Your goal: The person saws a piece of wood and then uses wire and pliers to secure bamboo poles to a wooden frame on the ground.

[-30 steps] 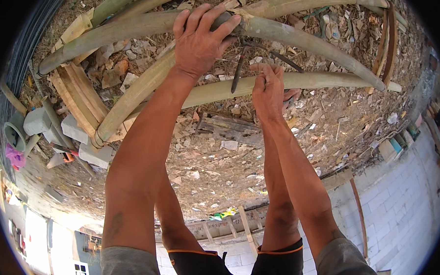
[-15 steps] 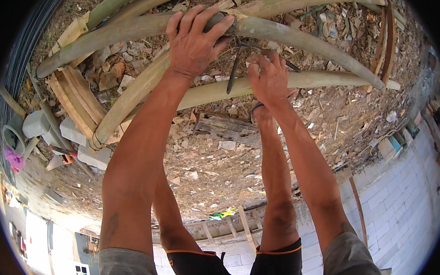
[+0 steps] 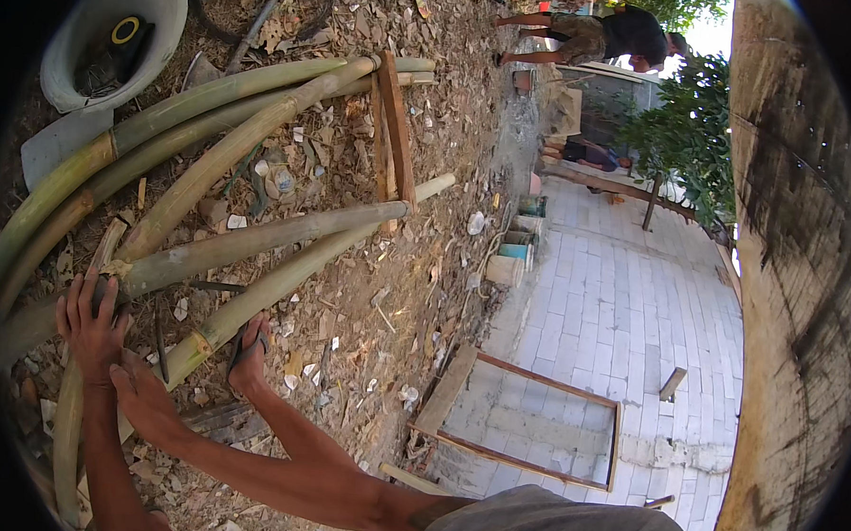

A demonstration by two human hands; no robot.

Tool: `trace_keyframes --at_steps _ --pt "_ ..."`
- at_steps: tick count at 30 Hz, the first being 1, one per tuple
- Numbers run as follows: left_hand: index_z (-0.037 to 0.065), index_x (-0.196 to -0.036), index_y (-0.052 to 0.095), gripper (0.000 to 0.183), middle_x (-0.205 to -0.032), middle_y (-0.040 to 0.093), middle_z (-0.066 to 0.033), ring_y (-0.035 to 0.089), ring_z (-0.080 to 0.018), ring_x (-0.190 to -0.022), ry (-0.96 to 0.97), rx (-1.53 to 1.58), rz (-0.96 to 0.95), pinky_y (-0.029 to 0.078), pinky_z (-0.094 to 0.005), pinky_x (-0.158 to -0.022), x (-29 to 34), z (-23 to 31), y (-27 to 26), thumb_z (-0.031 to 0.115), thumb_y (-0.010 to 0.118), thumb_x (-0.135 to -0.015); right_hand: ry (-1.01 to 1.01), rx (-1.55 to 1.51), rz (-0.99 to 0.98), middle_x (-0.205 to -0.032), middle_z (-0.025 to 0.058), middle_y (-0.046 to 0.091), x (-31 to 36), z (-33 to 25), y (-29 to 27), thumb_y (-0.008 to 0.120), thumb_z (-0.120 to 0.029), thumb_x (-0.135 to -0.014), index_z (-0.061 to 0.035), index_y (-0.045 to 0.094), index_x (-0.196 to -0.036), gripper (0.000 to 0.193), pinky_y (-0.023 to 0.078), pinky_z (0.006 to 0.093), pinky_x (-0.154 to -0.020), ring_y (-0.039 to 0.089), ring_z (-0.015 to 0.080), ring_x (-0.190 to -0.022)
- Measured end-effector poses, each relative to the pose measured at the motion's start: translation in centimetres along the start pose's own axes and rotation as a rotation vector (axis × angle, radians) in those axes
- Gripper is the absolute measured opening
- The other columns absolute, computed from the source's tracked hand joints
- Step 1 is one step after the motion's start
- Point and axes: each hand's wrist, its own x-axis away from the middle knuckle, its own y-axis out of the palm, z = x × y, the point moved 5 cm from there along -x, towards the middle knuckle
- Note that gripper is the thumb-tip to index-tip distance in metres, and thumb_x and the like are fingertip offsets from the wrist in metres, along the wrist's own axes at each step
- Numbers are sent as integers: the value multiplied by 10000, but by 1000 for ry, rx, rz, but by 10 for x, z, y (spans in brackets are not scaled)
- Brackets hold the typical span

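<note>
My left hand (image 3: 92, 332) is at the far left, its fingers hooked over a thick grey-green bamboo pole (image 3: 265, 244) near a dark patch at a junction of poles. Just below, my right hand (image 3: 146, 403) reaches beside my left wrist; its fingers are mostly hidden, so its grip cannot be made out. Two thin dark rods lie close by, one (image 3: 160, 341) next to my right hand and one (image 3: 219, 286) against the pole. A lower bamboo pole (image 3: 297, 267) passes beside my sandalled foot (image 3: 249, 353). More bent bamboo poles (image 3: 215, 93) curve above.
Upright wooden slats (image 3: 396, 131) brace the pole ends. A grey bucket (image 3: 64, 69) stands at upper left. Rubble and dry leaves (image 3: 367, 301) cover the ground. A block wall (image 3: 592, 368) with a wooden frame (image 3: 526, 365) is on the right. Another person (image 3: 606, 38) stands farther off.
The view has turned sharply, so the poles now sit at the left and the wall fills the right. My left hand stays on the pole; my right hand has come closer to my left wrist.
</note>
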Motion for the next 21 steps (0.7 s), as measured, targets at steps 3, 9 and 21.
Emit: trace_keyframes --at_steps 3,9,21 --pt "290 -1452 602 735 -1617 468 25 411 -240 -1510 -15 38 -55 294 -490 -1262 -9 9 -2 225 902 -783 -131 50 71 -1504 197 497 7 -13 -19 522 -363 -1086 -22 377 -1577 615 403 451 -1141 506 326 -1344" --pt "293 -1491 575 778 -1620 463 16 410 -241 -1511 -34 11 -99 276 -499 -1268 2 3 -8 199 893 -787 -596 596 339 -1402 314 534 -33 -142 -73 541 -300 -1093 115 468 -1462 560 397 491 -1136 508 451 -1326" --pt "345 -1362 671 676 -1437 576 28 490 -218 -1407 -46 1 -83 282 -491 -1216 -15 12 -34 335 920 -733 417 84 224 -1605 262 447 -211 -145 -122 237 -710 -1069 -1 309 -1634 910 216 671 -1259 430 415 -1490"
